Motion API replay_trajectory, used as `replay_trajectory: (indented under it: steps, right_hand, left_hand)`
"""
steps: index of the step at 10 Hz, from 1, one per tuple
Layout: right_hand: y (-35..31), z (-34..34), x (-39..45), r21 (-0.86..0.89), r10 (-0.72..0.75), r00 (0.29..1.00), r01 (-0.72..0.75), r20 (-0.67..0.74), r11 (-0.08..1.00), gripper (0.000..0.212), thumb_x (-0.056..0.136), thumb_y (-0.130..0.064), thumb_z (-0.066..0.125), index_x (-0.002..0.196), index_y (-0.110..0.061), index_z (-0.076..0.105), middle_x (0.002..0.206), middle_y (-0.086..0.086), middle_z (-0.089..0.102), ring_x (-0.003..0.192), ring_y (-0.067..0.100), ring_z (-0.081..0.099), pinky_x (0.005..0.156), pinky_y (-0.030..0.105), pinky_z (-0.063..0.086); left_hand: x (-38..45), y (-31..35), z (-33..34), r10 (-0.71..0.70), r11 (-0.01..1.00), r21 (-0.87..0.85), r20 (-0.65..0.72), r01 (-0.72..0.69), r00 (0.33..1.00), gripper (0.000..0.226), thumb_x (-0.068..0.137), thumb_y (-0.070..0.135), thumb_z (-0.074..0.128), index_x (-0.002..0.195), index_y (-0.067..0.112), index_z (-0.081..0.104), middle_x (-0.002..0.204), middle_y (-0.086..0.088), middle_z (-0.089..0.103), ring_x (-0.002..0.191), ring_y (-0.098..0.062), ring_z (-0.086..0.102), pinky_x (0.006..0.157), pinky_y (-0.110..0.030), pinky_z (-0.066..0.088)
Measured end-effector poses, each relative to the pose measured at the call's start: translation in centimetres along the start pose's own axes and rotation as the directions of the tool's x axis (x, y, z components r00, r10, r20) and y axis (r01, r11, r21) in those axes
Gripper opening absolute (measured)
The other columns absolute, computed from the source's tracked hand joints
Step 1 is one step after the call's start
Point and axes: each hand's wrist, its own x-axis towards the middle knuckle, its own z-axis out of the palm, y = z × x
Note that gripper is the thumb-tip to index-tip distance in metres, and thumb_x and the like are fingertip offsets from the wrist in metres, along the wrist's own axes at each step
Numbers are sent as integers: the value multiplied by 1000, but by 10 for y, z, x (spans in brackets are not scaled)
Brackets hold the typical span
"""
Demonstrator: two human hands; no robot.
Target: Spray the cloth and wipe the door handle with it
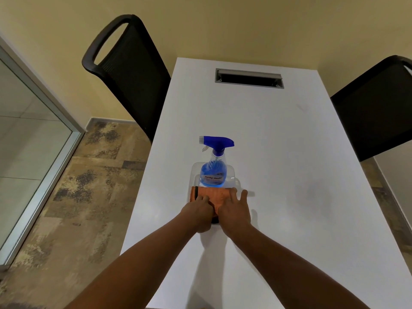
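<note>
Two bare forearms reach out over the white table [278, 134] to an orange cloth [211, 194] lying in a clear tray [236, 181]. The left hand [198, 214] has its fingers curled down onto the cloth's near edge and seems to pinch it; the right hand [236, 211] lies flat on the cloth with fingers spread and straight. The spray bottle [213, 168] stands upright in the same tray, touching the cloth's far edge. The door handle is not in view. If the cloth is pulled up sharply, it may drag or tip the bottle, since the two are touching; the light tray may also slide.
</note>
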Motion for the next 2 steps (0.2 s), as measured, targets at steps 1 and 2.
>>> replay_trajectory:
  steps: [1, 2]
  right_hand:
    - [4, -10, -3, 62, 7, 999, -5, -40, 998, 67, 96, -48, 58, 151, -24, 30, 153, 8, 41, 147, 30, 28, 120, 55, 14]
    - [12, -24, -6, 96, -8, 987, 24, -162, 995, 52, 94, -49, 59, 138, -23, 48, 140, 4, 54, 137, 27, 41, 113, 48, 30]
  left_hand:
    - [-4, 1, -7, 7, 998, -58, -58, -10, 998, 58, 99, 28, 64, 152, 21, 44, 148, -8, 51, 133, -27, 51, 111, -39, 44]
    - [-9, 4, -24, 0, 985, -173, -135, -24, 991, 65, 93, 54, 65, 147, 23, 47, 139, -3, 59, 127, -22, 57, 110, -37, 44]
